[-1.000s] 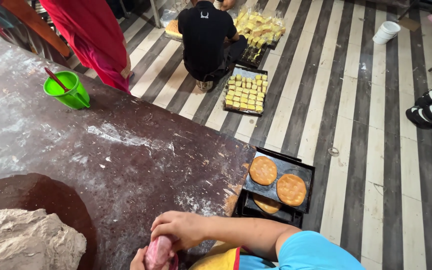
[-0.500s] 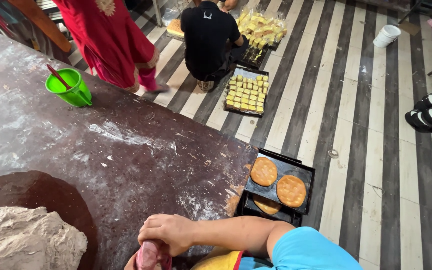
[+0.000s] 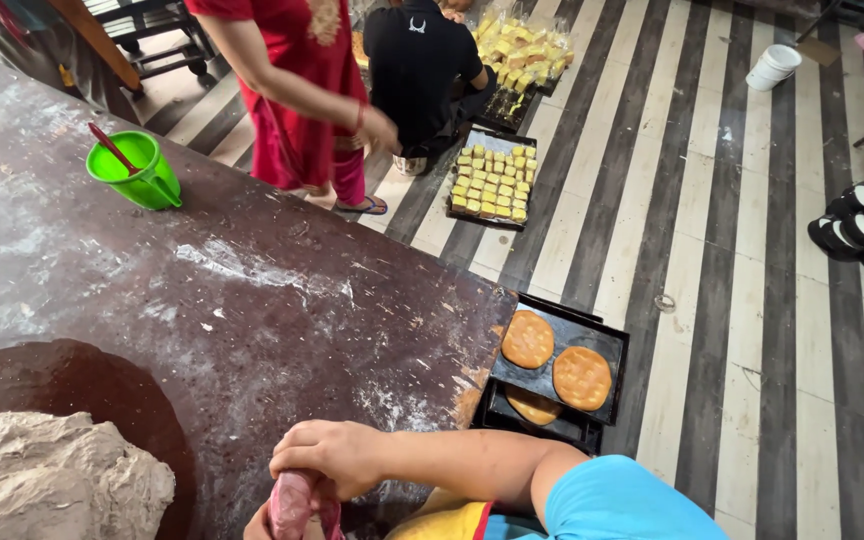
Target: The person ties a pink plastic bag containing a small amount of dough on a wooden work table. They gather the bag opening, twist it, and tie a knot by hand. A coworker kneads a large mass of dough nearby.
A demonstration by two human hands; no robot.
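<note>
My right hand [image 3: 330,455] reaches in from the lower right on a bare forearm with a blue sleeve. It is closed over the top of a pink, soft-looking bundle [image 3: 294,505] at the near edge of the dark, flour-streaked table [image 3: 252,310]. Only a sliver of my left hand [image 3: 255,524] shows at the bottom edge, against the bundle's lower part; its grip is hidden. A big lump of grey-brown dough [image 3: 47,480] lies on the table to the left of my hands.
A green jug [image 3: 137,170] with a red stick stands at the table's far side. Black trays with round flat breads [image 3: 557,365] sit on the striped floor by the table corner. Beyond are a person in red [image 3: 292,90], a crouching person in black [image 3: 417,70] and a tray of yellow pieces [image 3: 492,180].
The person in red has walked right along the table's far side. My right hand has shifted slightly left on the pink bundle.
</note>
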